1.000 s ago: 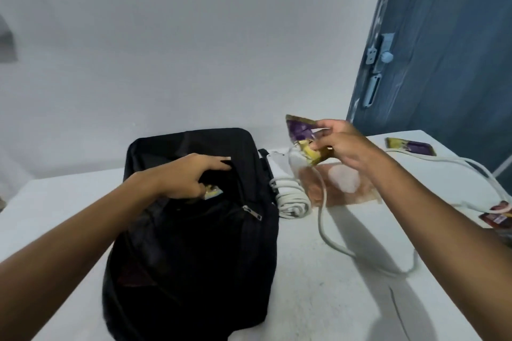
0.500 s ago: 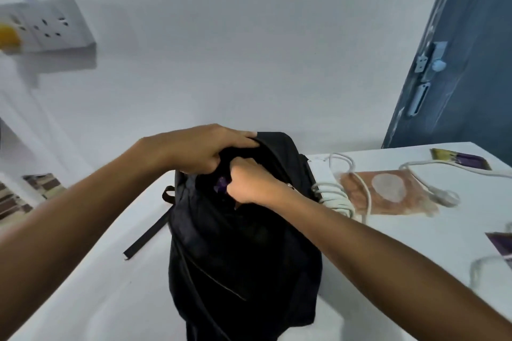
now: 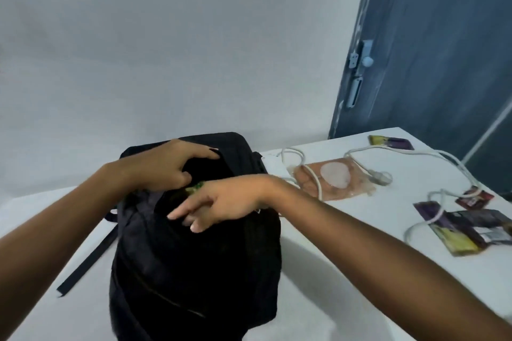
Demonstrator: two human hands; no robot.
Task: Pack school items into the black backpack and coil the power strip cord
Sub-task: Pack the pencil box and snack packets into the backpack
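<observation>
While the soft black fabric backpack (image 3: 194, 252) stands on the white table (image 3: 346, 271), its top opening is gripped by the left hand (image 3: 166, 166); the right hand (image 3: 221, 199) is held over it, fingers (image 3: 180, 212) spread empty, white cord (image 3: 443, 158) nearby.

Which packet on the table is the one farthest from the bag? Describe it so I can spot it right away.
Start at the blue door and drop to the far right corner of the white table. A small flat packet lies there alone, beyond the white cord. It is yellow at its left end and purple at its right, unlike the brownish clear pouch nearer the black backpack.
</observation>
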